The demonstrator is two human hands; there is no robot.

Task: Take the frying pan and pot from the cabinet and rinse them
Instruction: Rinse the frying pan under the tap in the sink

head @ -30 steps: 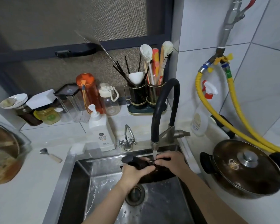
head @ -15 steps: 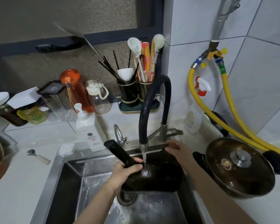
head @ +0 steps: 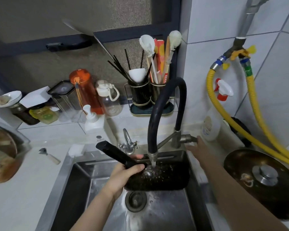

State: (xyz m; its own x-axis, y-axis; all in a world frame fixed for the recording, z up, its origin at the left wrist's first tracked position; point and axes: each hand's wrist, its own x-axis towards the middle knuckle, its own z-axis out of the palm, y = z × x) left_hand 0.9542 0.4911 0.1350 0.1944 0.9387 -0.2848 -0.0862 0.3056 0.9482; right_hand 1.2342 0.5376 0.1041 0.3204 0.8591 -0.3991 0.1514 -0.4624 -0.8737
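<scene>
Both hands: ours; left hand grips the black rectangular frying pan by its handle under the running black-hosed tap
Right hand: fingers straight, touching the tap's metal lever

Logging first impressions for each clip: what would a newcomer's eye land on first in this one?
Centre frame, water runs from the black arched faucet onto a dark rectangular frying pan held over the steel sink, the left hand gripping its handle. The right hand touches the faucet lever. At right, bright yellow hoses curve above a lidded pot on the counter.
</scene>
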